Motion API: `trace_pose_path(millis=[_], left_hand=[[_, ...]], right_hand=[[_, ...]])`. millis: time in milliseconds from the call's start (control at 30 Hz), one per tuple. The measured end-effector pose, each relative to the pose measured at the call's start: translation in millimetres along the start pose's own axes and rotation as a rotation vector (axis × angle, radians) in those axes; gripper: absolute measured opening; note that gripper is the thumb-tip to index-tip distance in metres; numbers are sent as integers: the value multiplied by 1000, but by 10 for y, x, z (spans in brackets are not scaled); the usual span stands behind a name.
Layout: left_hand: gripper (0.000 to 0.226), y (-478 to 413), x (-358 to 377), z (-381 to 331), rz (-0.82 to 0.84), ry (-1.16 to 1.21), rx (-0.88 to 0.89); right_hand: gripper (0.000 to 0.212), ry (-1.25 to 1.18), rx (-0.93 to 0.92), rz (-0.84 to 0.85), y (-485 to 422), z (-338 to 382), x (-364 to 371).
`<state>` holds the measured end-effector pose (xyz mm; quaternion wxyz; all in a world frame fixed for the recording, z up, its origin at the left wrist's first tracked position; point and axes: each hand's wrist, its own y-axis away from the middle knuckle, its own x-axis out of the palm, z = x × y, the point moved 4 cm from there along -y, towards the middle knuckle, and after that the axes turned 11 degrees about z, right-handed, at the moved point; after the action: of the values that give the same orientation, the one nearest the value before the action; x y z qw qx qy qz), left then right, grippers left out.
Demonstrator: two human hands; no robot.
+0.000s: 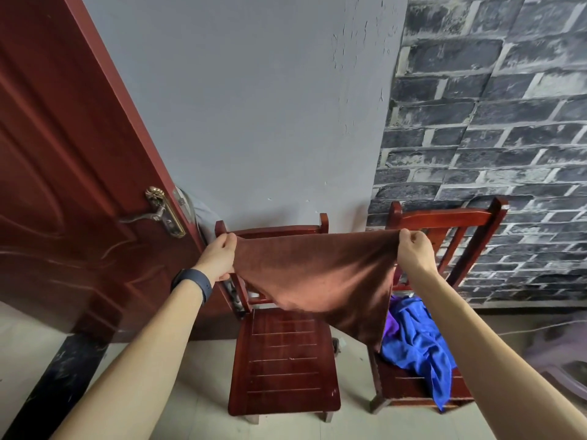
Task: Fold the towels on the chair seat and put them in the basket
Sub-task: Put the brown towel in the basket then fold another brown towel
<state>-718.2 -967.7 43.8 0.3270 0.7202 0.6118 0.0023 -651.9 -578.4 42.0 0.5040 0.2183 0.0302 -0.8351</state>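
A brown towel (317,274) hangs spread in the air between my hands, above two red wooden chairs. My left hand (219,257) pinches its upper left corner; my right hand (414,250) pinches the upper right corner. The towel's lower point droops toward the right chair. A bare slatted seat belongs to the left chair (282,360). On the right chair (409,389) lies a crumpled blue towel (416,344) with a purple towel (391,325) partly under it. No basket is in view.
A dark red door (63,154) with a brass handle (165,214) stands open at the left. Behind the chairs are a grey wall and a brick-pattern wall (495,122). A pale plastic stool (562,360) sits at the far right on the tiled floor.
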Motion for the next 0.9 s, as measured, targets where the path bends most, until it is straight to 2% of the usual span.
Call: trace_pose_path(millis=[100,167,267,300,333,400,467,567,667,767,900], left_hand=[[41,39,11,72,76,-52,-56],[41,41,-11,161,96,-36,-109],[23,127,2,249,186,150,-125],[25,137,1,286,235,206,-96],[45,173,12,299,289,241,-53],[79,214,55,356,417,152,18],[88,237,104,422,458,-99,45],[58,179,67,546,334,-442,93],[23,129,-87,637,171,-542,145],[6,116,-242,703,99,-535,175],[11,104,-327,713,115,-313,240]], right_hand=[[37,52,54,50,-3,-135,51],[30,112,72,82,22,-207,80],[25,135,105,80,63,-303,116],[26,108,119,77,66,-338,136],[29,62,130,83,65,-371,163],[37,-56,144,142,93,-404,224],[48,-125,143,244,141,-421,291],[45,23,77,329,226,-418,353],[38,176,-19,318,292,-420,372],[32,297,-64,280,365,-382,380],[29,371,-145,214,451,-335,436]])
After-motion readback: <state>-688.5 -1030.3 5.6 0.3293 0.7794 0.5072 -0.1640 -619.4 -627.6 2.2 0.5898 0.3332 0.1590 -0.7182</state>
